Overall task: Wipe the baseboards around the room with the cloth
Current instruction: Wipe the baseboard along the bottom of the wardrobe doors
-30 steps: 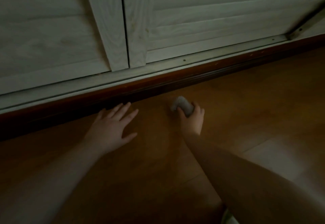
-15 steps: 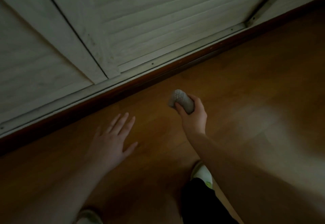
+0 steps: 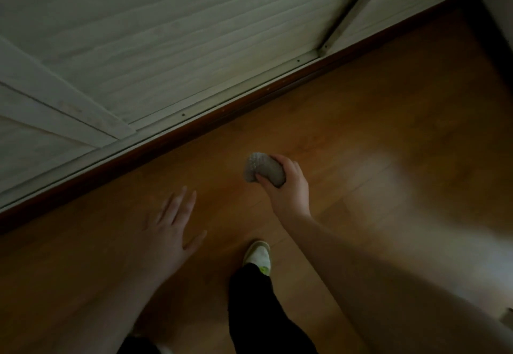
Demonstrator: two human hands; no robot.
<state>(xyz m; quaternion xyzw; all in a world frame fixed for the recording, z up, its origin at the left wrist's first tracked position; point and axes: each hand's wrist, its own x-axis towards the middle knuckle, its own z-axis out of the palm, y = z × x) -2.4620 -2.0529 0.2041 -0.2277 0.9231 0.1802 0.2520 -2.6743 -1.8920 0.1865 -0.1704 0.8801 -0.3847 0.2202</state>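
Above the floor, right hand (image 3: 288, 189) grips the cloth (image 3: 263, 169); left hand (image 3: 169, 231) spread flat.

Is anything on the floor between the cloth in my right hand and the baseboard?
Nothing visible. The right hand holds the bunched cloth above bare wooden floor, and only that open floor lies between it and the dark baseboard under the white doors. The left hand sits off to the side, open.
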